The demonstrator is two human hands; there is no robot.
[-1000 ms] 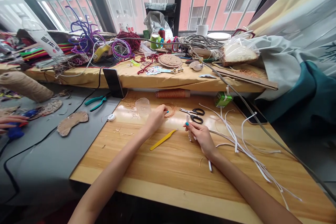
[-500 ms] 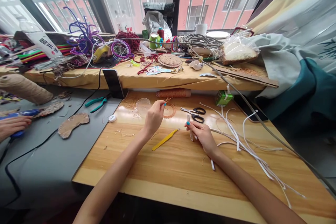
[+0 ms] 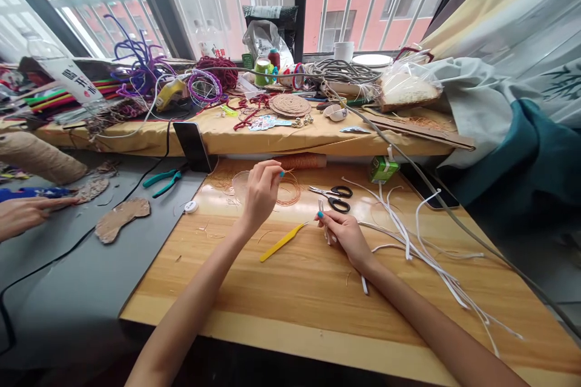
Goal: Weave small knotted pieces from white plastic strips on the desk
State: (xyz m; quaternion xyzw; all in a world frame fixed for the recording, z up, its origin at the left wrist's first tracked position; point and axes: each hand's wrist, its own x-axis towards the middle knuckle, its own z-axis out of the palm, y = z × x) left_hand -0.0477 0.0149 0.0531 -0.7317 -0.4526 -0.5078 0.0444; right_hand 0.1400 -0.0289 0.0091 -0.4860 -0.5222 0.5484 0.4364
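My left hand (image 3: 261, 193) is raised over the back of the wooden table, thumb and forefinger pinched on a thin copper-coloured strand. Just behind those fingers lies a loose coil of the same strand (image 3: 295, 198). My right hand (image 3: 348, 234) pinches a short folded piece of white cord (image 3: 321, 205) upright, its lower part partly covered by the fingers. Between the hands lie yellow tweezers (image 3: 282, 243). Black-handled scissors (image 3: 339, 204) rest just behind my right hand. A clear round dish (image 3: 239, 184) is partly hidden by my left hand.
Long white cords (image 3: 422, 254) spread over the table's right side, near a green box (image 3: 384, 169) and a dark phone (image 3: 426, 187). At left, another person's hand (image 3: 27, 214) touches a brown piece (image 3: 92, 190); teal pliers (image 3: 163, 181) lie nearby. A cluttered shelf (image 3: 218, 139) runs behind.
My left hand has risen slightly, its other fingers now more stretched out. My right hand keeps its hold. The other person's forefinger now reaches out to the brown piece. The view has shifted slightly.
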